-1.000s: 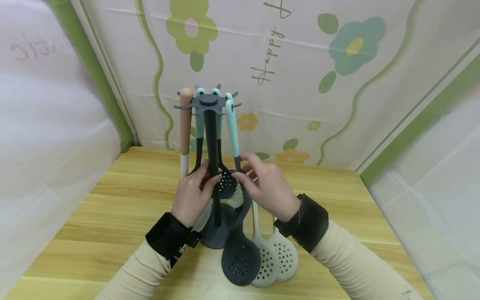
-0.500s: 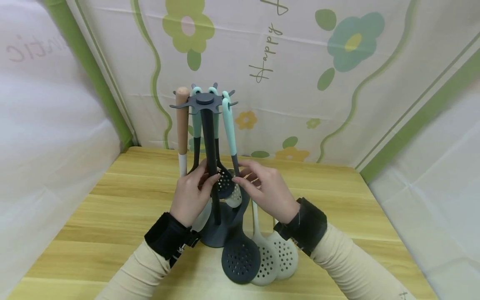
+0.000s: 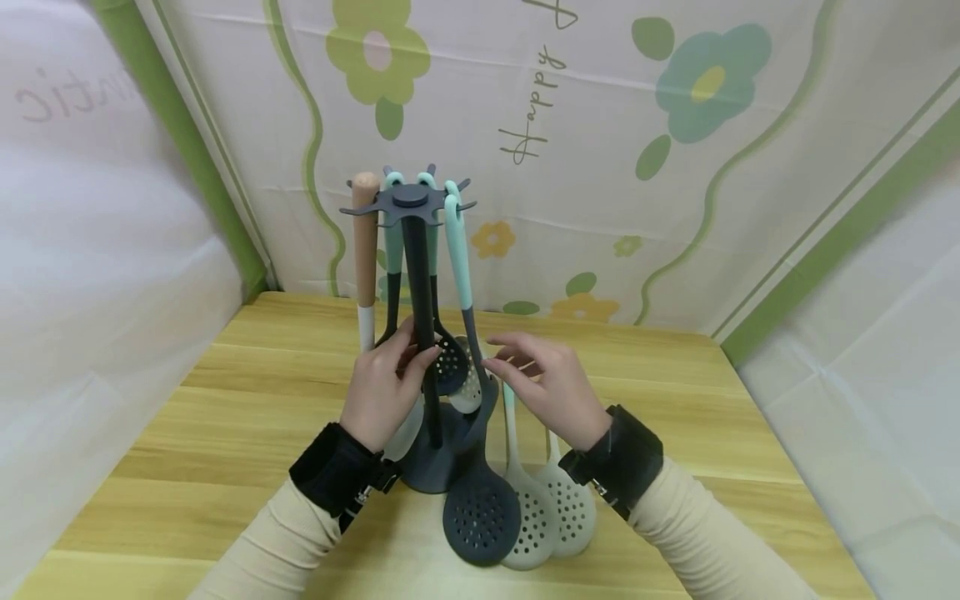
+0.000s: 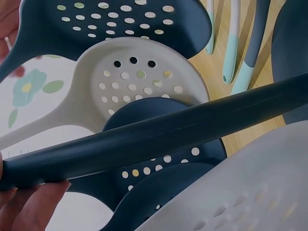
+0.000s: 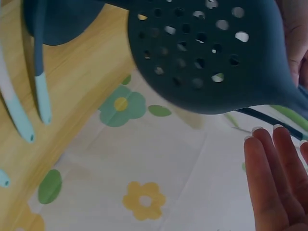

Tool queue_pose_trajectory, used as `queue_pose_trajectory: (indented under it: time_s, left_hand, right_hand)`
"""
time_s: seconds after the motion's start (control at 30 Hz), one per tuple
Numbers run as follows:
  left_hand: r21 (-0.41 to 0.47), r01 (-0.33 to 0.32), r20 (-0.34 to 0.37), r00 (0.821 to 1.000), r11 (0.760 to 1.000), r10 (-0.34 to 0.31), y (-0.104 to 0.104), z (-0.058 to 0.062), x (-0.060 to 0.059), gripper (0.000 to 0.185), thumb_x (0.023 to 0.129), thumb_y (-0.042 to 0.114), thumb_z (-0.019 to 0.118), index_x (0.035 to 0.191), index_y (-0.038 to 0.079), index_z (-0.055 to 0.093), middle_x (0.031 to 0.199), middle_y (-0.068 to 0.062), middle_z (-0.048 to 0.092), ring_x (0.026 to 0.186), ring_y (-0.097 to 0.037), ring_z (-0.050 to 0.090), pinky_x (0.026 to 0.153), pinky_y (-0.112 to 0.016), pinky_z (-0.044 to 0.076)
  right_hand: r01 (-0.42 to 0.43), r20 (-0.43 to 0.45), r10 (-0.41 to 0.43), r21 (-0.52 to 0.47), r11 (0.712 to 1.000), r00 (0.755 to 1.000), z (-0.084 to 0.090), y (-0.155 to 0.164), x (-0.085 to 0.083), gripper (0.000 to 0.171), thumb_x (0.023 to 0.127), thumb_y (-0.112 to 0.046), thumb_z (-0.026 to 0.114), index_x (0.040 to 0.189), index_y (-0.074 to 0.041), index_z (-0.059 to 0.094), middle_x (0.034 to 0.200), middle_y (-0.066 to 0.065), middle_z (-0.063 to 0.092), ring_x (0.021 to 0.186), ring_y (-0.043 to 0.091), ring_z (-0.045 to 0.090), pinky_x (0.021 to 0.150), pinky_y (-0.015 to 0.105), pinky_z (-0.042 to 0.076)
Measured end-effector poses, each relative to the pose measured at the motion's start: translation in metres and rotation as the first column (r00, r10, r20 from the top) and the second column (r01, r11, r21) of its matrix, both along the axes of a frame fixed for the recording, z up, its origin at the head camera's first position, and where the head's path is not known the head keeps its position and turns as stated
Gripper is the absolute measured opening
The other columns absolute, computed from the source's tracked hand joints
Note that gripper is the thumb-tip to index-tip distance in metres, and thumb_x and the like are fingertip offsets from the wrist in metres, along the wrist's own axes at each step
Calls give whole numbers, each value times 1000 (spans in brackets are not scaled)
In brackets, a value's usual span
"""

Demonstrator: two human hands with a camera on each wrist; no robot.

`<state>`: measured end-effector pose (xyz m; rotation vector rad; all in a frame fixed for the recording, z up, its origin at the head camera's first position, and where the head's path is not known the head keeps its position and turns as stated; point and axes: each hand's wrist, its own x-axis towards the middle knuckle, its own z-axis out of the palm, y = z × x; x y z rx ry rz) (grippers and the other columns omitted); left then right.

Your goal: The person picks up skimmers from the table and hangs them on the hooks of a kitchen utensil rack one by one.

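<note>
My left hand grips the black upright pole of a utensil stand. In the left wrist view, its fingertips curl under that pole. My right hand is just right of a hanging dark skimmer with a turquoise handle. The right wrist view has this dark perforated head above straight fingers, with a gap between. Other utensils hang from the stand's hooked top: one with a wooden handle, and several with turquoise ends, including a light grey perforated one.
Right of the stand's round base, a dark skimmer and two light grey skimmers lie overlapping on the wooden table. A flower-printed cloth hangs behind the table's far edge.
My right hand has let go of the hanging dark skimmer's handle and moved slightly right, its fingers loosening. The left hand stays on the pole.
</note>
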<state>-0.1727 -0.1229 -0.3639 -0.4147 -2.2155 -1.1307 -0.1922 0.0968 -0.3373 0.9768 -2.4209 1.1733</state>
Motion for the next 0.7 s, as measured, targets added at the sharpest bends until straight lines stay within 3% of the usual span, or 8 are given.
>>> queue_pose_trajectory:
  time_s: [0.7]
  left_hand:
    - [0, 3, -9, 1000, 1000, -3, 0, 2, 1, 25, 93, 9, 69, 115, 0, 63, 98, -15, 74, 86, -27, 75, 68, -38, 64]
  right_hand:
    - [132, 136, -137, 46, 990, 981, -32, 24, -7, 25, 94, -20, 69, 116, -9, 69, 94, 5, 73, 81, 14, 69, 73, 32, 62]
